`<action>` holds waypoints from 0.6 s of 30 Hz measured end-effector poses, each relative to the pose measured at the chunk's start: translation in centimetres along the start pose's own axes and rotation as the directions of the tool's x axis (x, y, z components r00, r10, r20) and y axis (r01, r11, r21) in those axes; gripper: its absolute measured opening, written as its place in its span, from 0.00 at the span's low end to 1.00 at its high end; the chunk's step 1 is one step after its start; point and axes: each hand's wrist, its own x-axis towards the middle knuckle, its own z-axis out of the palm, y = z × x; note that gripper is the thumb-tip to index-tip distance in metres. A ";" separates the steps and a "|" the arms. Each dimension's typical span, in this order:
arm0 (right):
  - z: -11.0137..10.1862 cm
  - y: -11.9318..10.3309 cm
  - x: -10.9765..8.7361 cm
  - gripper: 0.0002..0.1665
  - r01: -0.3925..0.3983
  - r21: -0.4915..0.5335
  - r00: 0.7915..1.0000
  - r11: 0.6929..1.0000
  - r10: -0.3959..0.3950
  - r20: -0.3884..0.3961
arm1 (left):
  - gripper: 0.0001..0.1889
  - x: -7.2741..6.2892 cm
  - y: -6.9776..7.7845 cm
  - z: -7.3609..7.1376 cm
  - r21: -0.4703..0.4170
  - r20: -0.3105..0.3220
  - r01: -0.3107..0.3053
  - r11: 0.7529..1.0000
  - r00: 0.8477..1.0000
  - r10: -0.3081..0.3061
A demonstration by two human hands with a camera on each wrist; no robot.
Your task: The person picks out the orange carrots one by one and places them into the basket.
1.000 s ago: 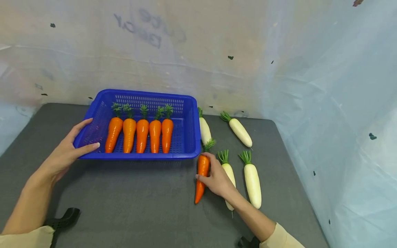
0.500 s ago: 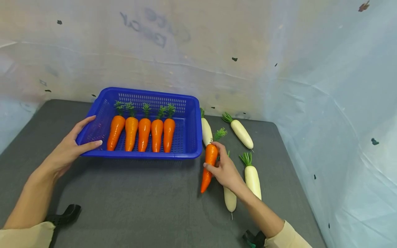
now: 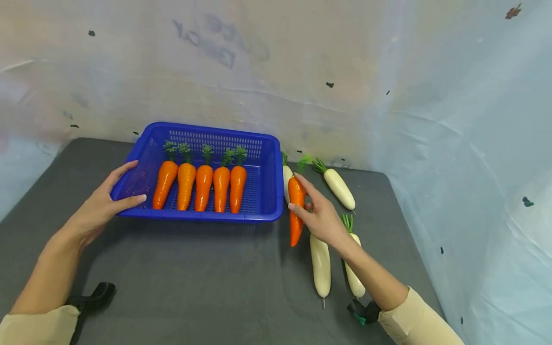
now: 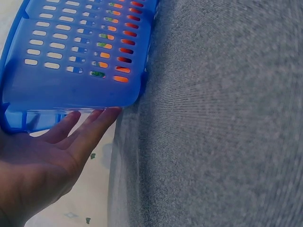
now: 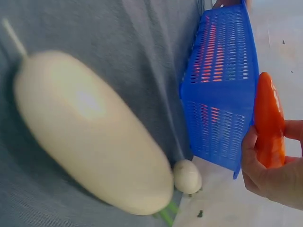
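My left hand (image 3: 101,206) grips the left end of a blue plastic basket (image 3: 198,216), its thumb over the rim. Its fingers (image 4: 90,130) touch the basket's outer side in the left wrist view. Several orange carrots (image 3: 204,187) lie side by side in the basket, green tops toward the back. My right hand (image 3: 325,218) pinches another carrot (image 3: 296,196) between thumb and fingers, held just outside the basket's right end. In the right wrist view this carrot (image 5: 270,113) is off the table, near the basket rim.
White radishes lie on the grey table (image 3: 207,273): one (image 3: 320,266) beneath the right hand, one (image 3: 354,282) partly behind the right forearm, one (image 3: 339,189) at the back right, one (image 3: 286,179) beside the basket. Plastic sheeting (image 3: 302,57) hangs behind and at right.
My right hand has lifted the carrot from the table and carried it away from me, up beside the basket's right end. The left hand keeps its hold on the basket.
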 end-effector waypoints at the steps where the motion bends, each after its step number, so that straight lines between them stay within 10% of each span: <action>1: -0.1 -0.2 0.3 0.41 0.011 0.013 1.000 1.000 -0.011 0.005 | 0.43 0.1 0.1 0.0 0.004 0.002 -0.004 1.000 1.000 0.004; 18: 0.3 -2.7 5.8 0.42 -0.004 -0.042 0.991 0.999 0.009 0.131 | 0.45 0.0 -0.4 0.0 0.008 0.003 -0.017 1.000 1.000 0.017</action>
